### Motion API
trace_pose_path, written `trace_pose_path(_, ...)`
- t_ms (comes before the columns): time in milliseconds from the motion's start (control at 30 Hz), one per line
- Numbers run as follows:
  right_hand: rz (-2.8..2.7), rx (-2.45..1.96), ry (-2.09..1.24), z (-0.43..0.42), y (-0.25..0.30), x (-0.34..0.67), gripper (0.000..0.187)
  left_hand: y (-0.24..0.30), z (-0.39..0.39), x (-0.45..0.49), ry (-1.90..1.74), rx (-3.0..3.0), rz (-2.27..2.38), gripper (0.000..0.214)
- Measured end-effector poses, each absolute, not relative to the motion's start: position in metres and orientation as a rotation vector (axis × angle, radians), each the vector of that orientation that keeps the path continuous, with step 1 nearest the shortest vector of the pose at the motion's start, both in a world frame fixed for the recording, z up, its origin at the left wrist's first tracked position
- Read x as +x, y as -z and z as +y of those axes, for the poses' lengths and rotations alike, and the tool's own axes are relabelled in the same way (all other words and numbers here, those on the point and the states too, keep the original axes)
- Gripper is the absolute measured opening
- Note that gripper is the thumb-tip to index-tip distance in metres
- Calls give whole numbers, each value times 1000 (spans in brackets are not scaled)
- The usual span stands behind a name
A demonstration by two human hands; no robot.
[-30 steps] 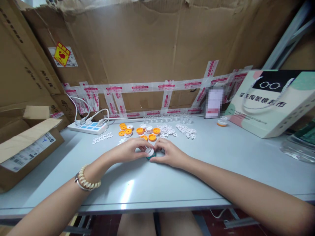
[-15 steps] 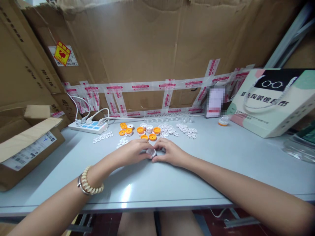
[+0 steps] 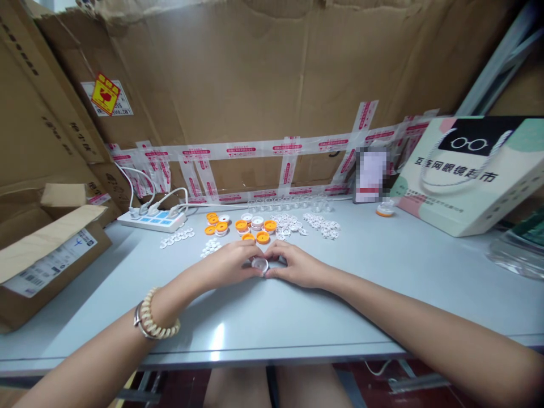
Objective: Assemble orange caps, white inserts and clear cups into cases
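Observation:
Between my two hands, just above the grey table, is a small round white plastic piece (image 3: 260,264) with a rim. My left hand (image 3: 233,262) is closed on its left side, thumb in front and fingers behind. From the right, my right hand (image 3: 294,264) pinches the same piece, thumb and fingertips at its edge. Right behind the hands lie orange round caps (image 3: 263,237) and white round caps (image 3: 256,221). Small white discs (image 3: 211,247) lie by my left wrist side, and small white cut-out parts (image 3: 288,225) are spread farther back.
A row of clear cups (image 3: 289,204) lines the back by a taped cardboard sheet. At left are a power strip (image 3: 153,220) and an open carton (image 3: 51,255). A phone (image 3: 370,175), an orange-based clear piece (image 3: 385,208) and a paper bag (image 3: 459,175) stand at right.
The white round piece has tilted slightly, its inside now more toward me. Both hands keep nearly the same place and grip.

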State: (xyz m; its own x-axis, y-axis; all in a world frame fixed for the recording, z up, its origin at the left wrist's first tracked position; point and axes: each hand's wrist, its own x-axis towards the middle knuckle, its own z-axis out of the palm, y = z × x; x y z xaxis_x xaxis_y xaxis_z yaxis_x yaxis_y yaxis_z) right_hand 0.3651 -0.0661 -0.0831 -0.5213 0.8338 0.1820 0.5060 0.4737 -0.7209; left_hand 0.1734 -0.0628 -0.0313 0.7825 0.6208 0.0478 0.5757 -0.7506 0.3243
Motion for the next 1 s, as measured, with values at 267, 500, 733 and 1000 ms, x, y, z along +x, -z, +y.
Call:
trace_pose_path(267,-2213,-1113,-828,-66,84,366,26,37,-60,169,-267,2678,873,19)
trace_pose_path(500,-2099,-1146,-815,-55,62,390,32,48,-59,171,-436,2720,835,16)
trace_pose_path(733,-1817,-1742,-317,-16,43,482,18,47,-63,170,-477,2678,897,24)
trace_pose_path(1000,-2039,-1690,-322,-16,61,471,15,33,-73,172,-759,2755,806,30)
